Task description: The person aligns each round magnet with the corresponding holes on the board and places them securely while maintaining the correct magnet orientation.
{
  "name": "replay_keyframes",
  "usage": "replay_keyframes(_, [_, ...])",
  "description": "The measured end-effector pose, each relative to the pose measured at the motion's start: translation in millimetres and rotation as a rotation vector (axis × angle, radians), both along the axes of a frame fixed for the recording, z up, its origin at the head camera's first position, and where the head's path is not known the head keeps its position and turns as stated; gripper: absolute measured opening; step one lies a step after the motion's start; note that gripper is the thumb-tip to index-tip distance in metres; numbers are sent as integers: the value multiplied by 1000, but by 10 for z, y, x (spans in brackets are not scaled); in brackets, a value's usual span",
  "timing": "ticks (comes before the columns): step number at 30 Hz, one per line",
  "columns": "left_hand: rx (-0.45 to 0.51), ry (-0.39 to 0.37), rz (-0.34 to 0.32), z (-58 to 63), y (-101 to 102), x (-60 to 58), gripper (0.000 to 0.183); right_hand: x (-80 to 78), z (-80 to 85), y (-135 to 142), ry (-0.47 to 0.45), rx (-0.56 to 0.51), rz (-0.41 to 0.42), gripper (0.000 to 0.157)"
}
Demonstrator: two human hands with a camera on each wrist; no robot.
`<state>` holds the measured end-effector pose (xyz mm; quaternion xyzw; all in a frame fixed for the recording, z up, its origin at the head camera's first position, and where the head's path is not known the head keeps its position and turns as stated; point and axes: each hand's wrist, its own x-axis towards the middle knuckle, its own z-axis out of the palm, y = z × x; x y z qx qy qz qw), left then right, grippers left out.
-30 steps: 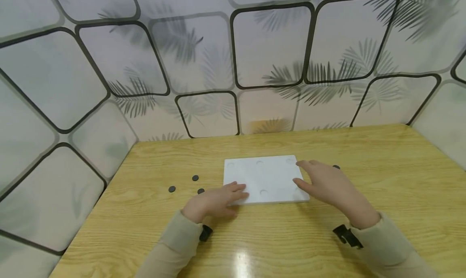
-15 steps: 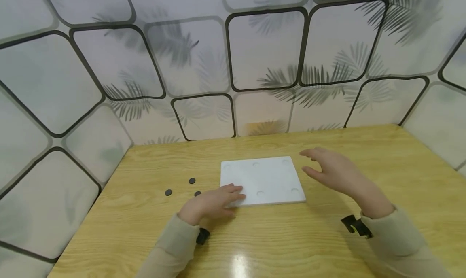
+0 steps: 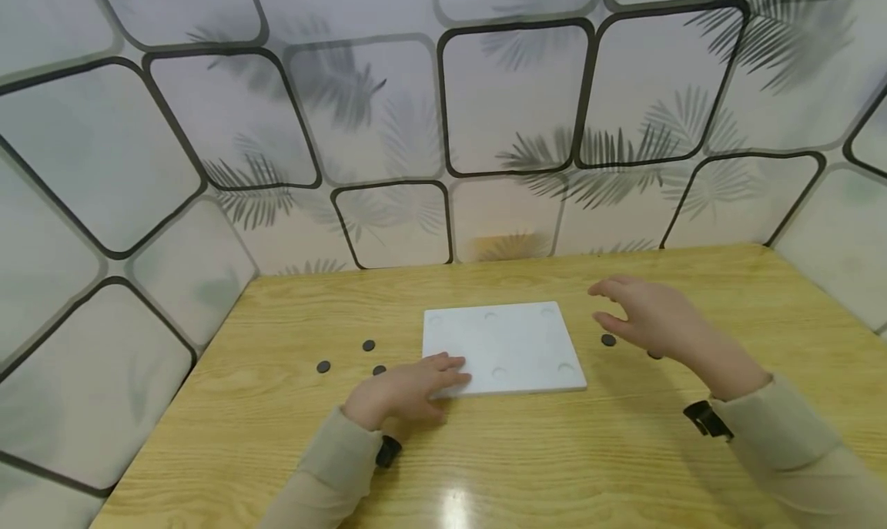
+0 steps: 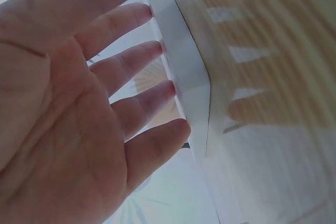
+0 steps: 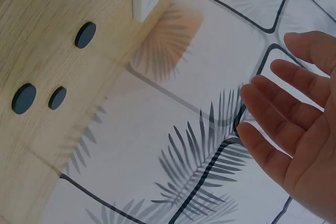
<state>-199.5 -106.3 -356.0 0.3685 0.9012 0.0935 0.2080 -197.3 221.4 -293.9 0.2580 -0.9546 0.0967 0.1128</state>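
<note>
A white rectangular board [image 3: 509, 344] with shallow round recesses near its edges lies on the table. My left hand [image 3: 409, 386] touches its near left corner. In the left wrist view the spread fingertips [image 4: 168, 88] meet the board's edge [image 4: 191, 77]. To the right of the board, my right hand [image 3: 654, 313] hovers over the table, fingers loosely bent and holding nothing. Below it lie a black disc [image 3: 608, 340] and another disc [image 3: 654, 355], partly covered by the hand. The right wrist view shows three black discs, one near the board [image 5: 85, 35].
Left of the board lie a black disc [image 3: 369, 346], a second disc [image 3: 323, 367] and a third disc [image 3: 379, 370], partly behind the left hand. The wooden table [image 3: 527, 467] meets a patterned wall [image 3: 513, 98] at the back and sides.
My right hand has moved right, away from the board's right edge, and black discs beneath it have come into view. The left hand has stayed on the board's corner.
</note>
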Motion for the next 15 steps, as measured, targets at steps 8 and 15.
replay_keyframes(8, [-1, 0, 7, 43, 18, 20, 59, 8, -8, 132, 1, 47, -23, 31])
replay_keyframes(15, [6, 4, 1, 28, 14, 18, 59, -27, -71, 162, -64, 112, -15, 29])
